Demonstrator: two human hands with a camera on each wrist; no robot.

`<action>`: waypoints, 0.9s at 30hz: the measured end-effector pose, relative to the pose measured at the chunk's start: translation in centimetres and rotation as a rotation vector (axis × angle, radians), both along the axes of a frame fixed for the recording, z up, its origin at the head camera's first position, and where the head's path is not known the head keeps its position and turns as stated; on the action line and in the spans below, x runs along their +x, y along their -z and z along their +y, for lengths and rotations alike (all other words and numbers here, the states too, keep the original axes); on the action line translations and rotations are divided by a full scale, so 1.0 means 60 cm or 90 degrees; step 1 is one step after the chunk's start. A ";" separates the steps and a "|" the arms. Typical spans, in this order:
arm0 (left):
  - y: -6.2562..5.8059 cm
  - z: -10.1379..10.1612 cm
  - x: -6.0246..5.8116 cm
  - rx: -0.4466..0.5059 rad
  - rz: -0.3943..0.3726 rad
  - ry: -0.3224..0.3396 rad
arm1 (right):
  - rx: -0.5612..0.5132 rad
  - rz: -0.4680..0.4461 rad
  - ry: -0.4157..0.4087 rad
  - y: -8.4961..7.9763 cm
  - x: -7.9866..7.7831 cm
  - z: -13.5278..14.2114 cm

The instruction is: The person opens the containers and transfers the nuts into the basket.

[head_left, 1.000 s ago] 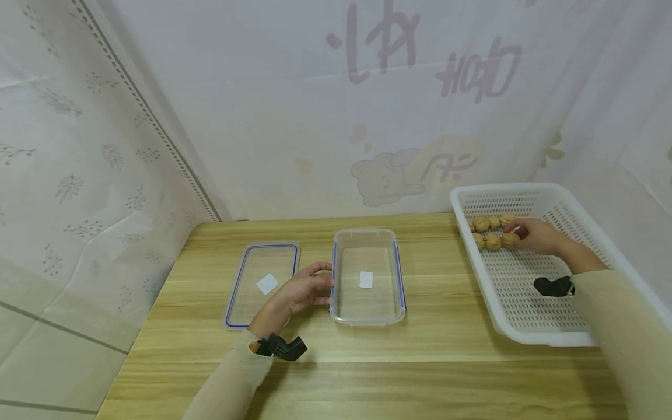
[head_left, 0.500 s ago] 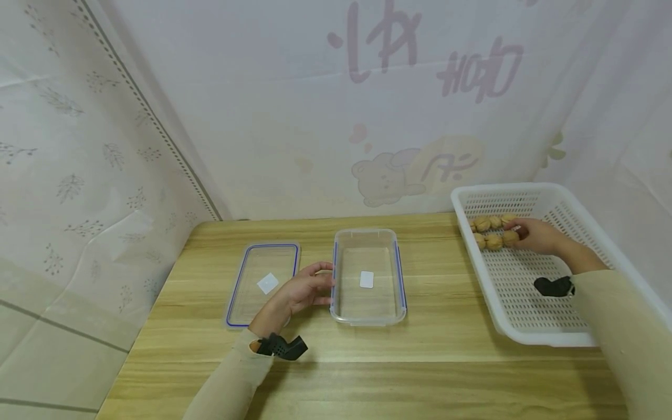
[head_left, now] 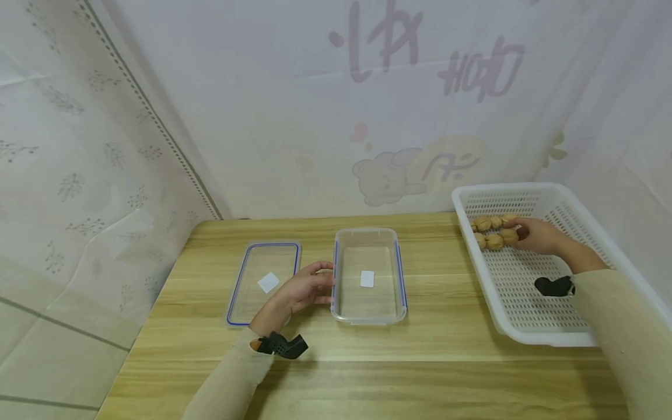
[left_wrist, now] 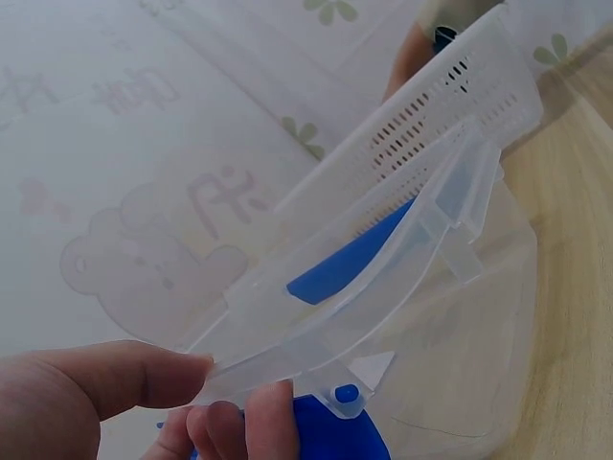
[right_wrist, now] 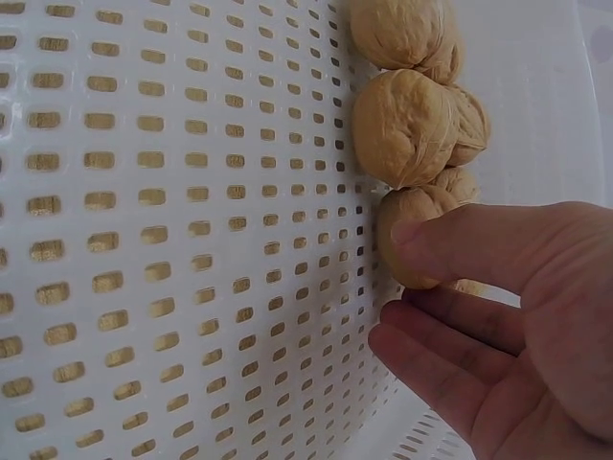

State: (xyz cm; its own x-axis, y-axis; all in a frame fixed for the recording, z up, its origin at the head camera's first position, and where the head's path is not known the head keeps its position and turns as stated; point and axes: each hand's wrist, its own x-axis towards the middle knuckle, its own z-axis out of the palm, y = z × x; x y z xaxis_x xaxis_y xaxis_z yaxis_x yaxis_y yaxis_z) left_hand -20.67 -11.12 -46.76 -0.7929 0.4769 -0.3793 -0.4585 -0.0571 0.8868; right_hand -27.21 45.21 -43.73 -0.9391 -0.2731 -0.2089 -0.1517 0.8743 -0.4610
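Note:
In the head view, my left hand [head_left: 304, 289] is at the left side of a clear plastic food container [head_left: 367, 306] with blue side clips. The left wrist view shows the thumb over its rim and the fingers below, beside a blue clip [left_wrist: 330, 426]. My right hand [head_left: 538, 236] reaches into a white slotted basket [head_left: 488, 303] on the right. There it pinches a walnut [right_wrist: 397, 216] between thumb and fingers, low against the basket floor. Several other walnuts [right_wrist: 402, 125] lie beside it in two rows, partly hidden by the hand.
The clear lid [head_left: 265, 306] with a blue seal lies flat on the wooden table [head_left: 367, 385], left of the container and partly behind my left hand. A printed curtain [head_left: 294, 116] hangs along the table's back edge. The basket's high rim surrounds my right hand.
The walnut at my right fingertips has shifted slightly toward the back of the basket. My left hand stays at the container's side.

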 end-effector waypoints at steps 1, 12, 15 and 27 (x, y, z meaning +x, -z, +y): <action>-0.001 0.000 0.000 0.000 0.000 0.000 | 0.001 0.001 0.000 0.000 0.000 0.000; -0.004 0.005 -0.002 -0.024 0.000 -0.004 | 0.003 0.014 -0.004 -0.006 0.003 0.004; -0.007 0.009 -0.003 -0.054 0.009 -0.007 | 0.016 0.023 -0.002 -0.012 0.005 0.004; -0.040 -0.006 -0.015 -0.207 0.067 0.018 | 0.069 0.053 -0.002 -0.073 0.001 -0.036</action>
